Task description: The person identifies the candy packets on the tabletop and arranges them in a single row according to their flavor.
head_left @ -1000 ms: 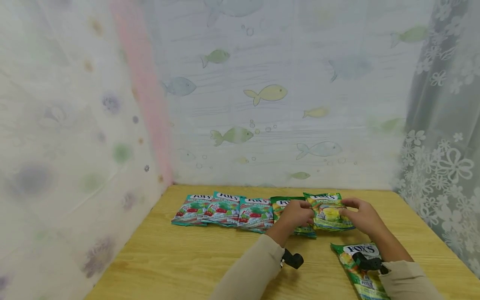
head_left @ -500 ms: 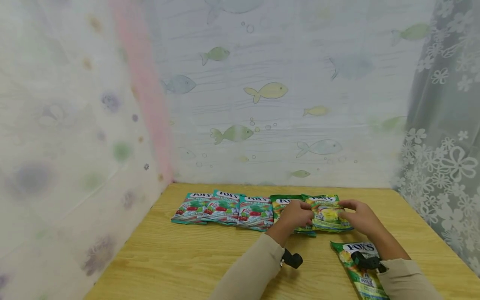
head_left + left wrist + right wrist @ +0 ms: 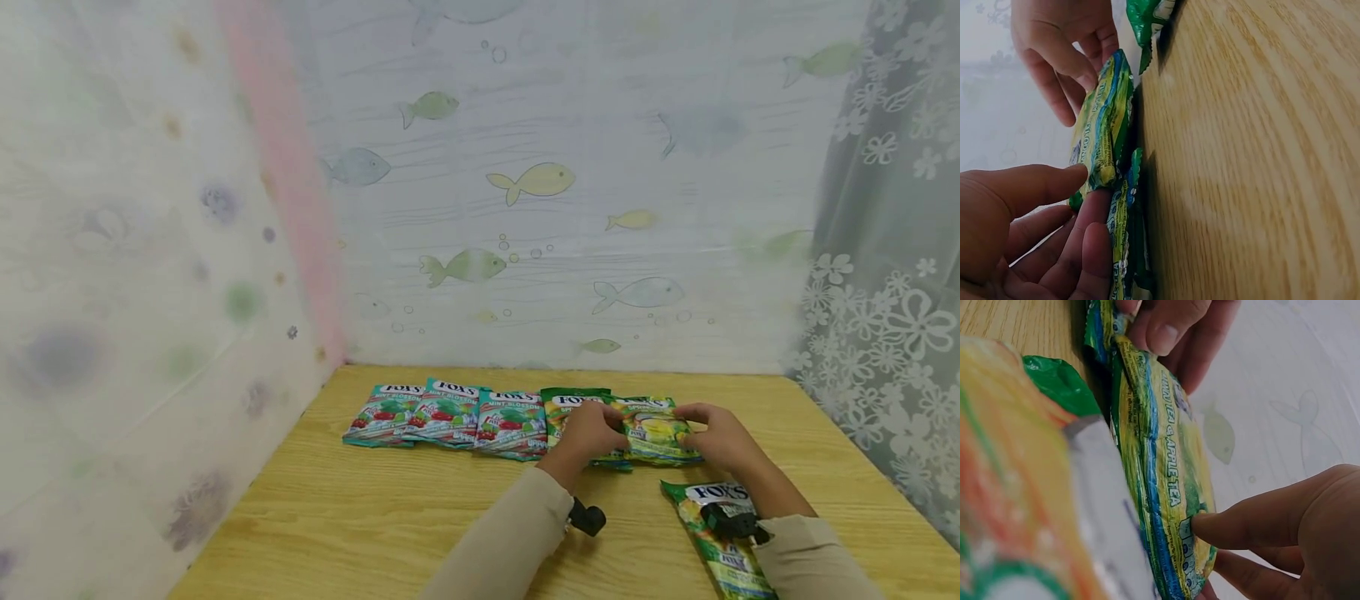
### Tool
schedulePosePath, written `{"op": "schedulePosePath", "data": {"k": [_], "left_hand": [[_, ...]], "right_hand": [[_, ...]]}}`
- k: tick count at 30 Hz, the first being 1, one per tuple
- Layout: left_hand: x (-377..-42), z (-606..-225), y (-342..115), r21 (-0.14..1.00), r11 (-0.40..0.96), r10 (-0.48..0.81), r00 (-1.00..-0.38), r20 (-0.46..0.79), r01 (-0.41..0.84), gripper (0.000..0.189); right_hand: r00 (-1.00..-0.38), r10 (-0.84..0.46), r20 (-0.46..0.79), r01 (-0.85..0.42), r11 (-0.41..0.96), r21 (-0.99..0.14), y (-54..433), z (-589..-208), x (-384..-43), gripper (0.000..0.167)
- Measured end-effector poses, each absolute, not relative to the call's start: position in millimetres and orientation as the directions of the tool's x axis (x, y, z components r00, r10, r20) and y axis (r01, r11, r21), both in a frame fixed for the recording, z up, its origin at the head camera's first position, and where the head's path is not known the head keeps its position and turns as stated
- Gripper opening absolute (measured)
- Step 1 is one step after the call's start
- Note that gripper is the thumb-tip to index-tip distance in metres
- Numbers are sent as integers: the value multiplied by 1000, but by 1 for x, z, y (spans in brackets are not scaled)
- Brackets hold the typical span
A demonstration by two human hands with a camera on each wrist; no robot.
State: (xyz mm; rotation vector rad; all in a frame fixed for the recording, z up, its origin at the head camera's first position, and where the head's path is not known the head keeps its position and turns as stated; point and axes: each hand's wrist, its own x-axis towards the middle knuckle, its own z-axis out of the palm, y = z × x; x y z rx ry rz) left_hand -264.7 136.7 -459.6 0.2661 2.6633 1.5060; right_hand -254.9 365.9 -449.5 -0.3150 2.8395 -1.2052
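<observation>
A yellow-green FOX'S candy bag lies at the right end of a row, its printed front facing up. My left hand pinches its left corner between thumb and fingers, overlapping the green candy bag beside it. On the opposite side my right hand grips the right edge, its thumb on the front and fingers partly hidden behind. From the left wrist, the held bag is seen edge-on, close over the wooden table.
Three teal mint candy bags continue the row leftward, slightly overlapping. Another green FOX'S bag lies nearer, partly under the right wrist and its black wrist camera. A fish-patterned curtain hangs behind the table.
The held candy bag's far edge has come down and slightly toward me, so it lies flatter. The right hand has shifted a little left with it; the left hand stays nearly in place.
</observation>
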Motion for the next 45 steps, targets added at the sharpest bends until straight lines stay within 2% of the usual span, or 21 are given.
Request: {"op": "schedulePosePath", "data": {"k": [6, 17, 25, 45], "left_hand": [[-265, -461, 142, 768, 616, 174, -982, 80, 172, 39], [-266, -461, 149, 701, 699, 136, -989, 65, 143, 38], [-266, -459, 153, 687, 719, 106, -994, 38, 103, 40], [-265, -461, 152, 696, 709, 120, -992, 37, 111, 43]], "right_hand": [[-980, -199, 32, -162, 685, -710, 364, -449, -255, 54], [-977, -214, -5, -150, 700, -698, 364, -448, -253, 53], [-972, -234, 2, -171, 704, -689, 365, -447, -252, 53], [-973, -230, -14, -158, 709, -687, 366, -449, -253, 55]]}}
